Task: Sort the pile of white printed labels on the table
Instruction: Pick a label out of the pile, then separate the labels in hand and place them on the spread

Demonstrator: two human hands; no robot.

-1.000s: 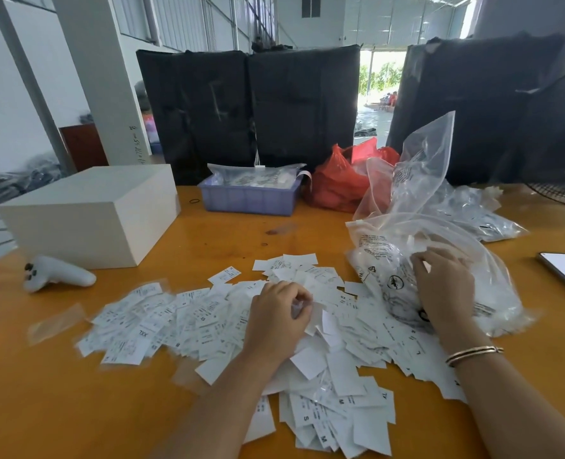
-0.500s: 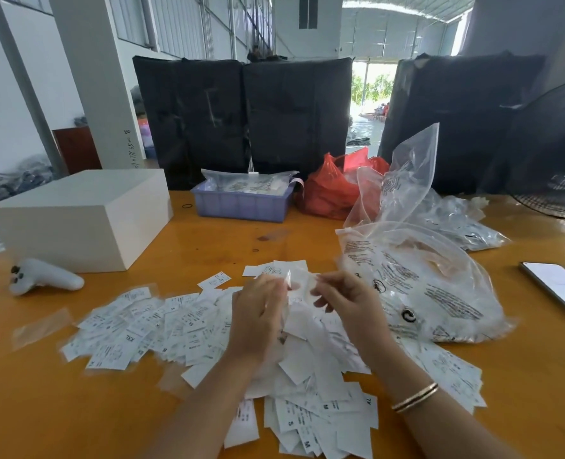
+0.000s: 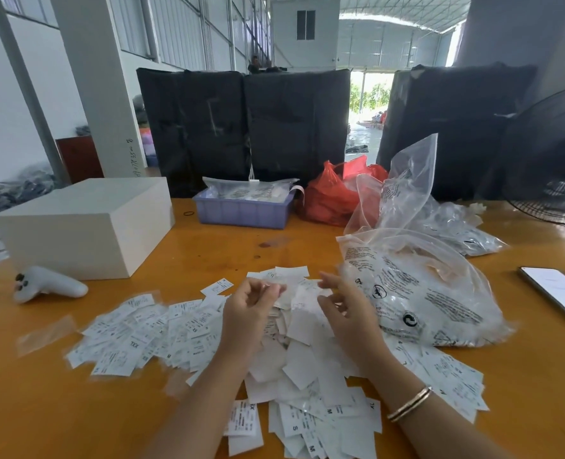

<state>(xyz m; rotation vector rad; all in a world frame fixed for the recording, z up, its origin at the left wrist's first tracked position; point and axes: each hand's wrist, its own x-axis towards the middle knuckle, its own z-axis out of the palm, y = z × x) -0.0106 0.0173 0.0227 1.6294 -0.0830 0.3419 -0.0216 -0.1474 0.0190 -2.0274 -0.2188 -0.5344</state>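
A wide pile of white printed labels [image 3: 181,329] covers the middle of the orange table [image 3: 42,409], some in clear sleeves, with sizes such as M, S and XXL printed on them. My left hand [image 3: 249,314] is raised over the pile's centre, and its curled fingers pinch a small pale label [image 3: 276,289] at the fingertips. My right hand [image 3: 349,314], with a bracelet on the wrist, hovers just to the right with thumb and fingers loosely curled beside a blurred raised label [image 3: 304,298]. Whether it grips that label is unclear.
A large clear printed plastic bag [image 3: 433,293] lies right of the pile, with more bags behind it. A white box [image 3: 85,226] and a white controller [image 3: 47,286] are on the left, a purple tray [image 3: 244,210] and a red bag [image 3: 330,197] at the back, and a phone [image 3: 559,293] at the right.
My right hand left the plastic bag and came to the pile's centre next to my left hand. Both hands rose with a label between them, then drew slightly apart.
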